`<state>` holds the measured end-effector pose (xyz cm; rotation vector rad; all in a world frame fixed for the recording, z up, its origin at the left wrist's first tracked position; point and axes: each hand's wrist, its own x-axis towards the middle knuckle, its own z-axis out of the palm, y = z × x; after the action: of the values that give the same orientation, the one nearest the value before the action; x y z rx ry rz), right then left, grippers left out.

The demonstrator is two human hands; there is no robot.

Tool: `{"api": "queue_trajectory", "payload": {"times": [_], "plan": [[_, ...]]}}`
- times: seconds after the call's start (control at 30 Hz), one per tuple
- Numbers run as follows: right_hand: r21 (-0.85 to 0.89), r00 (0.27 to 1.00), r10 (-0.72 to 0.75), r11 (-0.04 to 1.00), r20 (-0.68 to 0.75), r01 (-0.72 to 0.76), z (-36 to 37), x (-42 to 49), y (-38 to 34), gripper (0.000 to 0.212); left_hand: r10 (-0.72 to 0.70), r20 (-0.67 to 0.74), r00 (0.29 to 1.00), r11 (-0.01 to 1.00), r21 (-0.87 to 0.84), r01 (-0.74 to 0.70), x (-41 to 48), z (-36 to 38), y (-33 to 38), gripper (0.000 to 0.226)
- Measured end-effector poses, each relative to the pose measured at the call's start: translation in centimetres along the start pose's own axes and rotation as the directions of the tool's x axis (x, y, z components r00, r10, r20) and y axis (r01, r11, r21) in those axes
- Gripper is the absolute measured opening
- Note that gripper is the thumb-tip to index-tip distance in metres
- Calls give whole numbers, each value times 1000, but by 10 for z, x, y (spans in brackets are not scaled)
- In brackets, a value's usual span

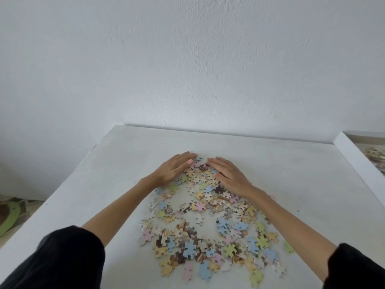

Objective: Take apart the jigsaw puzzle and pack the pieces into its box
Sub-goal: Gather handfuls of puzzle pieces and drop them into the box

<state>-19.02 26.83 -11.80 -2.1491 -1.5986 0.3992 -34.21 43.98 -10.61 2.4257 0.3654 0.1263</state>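
A loose heap of pastel jigsaw pieces (pixel 208 224) lies spread over the middle of the white table (pixel 291 170). My left hand (pixel 174 168) rests flat at the heap's far left edge, fingers together and angled inward. My right hand (pixel 228 174) lies flat at the far right edge, mirroring it. Both palms are down on pieces and the fingertips nearly meet across the far end of the heap. The puzzle box (pixel 354 155), white-walled, stands at the right edge of the view with some pieces (pixel 376 155) inside; most of it is cut off.
A white wall (pixel 187 59) rises directly behind the table's far edge. The table's left edge runs diagonally, with patterned floor (pixel 10 213) below it. Bare tabletop stretches between the heap and the box.
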Motion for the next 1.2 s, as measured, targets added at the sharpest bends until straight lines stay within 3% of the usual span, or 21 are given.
{"api": "queue_trajectory", "payload": {"times": [0.17,0.27,0.43,0.53,0.77,1.2], "plan": [[180,995,88,979,43,-94,-23,-32,-10,58,48,32,998,999,22,-48,-29,-10,1,85],[108,997,72,992,-24,-69,-32,-67,-12,85,37,48,998,998,45,-39,-57,-15,2,86],[105,988,149,983,36,-152,-26,-136,-4,88,84,109,990,983,156,-101,-107,-6,2,113],[-34,982,164,986,97,-161,-16,-166,-5,101,141,115,983,964,211,-163,-130,10,14,123],[-200,982,145,973,124,-118,5,-179,-38,117,183,86,979,904,377,-202,-138,39,38,120],[-157,975,215,963,-48,-220,16,-151,-48,99,122,-4,993,913,394,-111,-113,49,52,106]]}}
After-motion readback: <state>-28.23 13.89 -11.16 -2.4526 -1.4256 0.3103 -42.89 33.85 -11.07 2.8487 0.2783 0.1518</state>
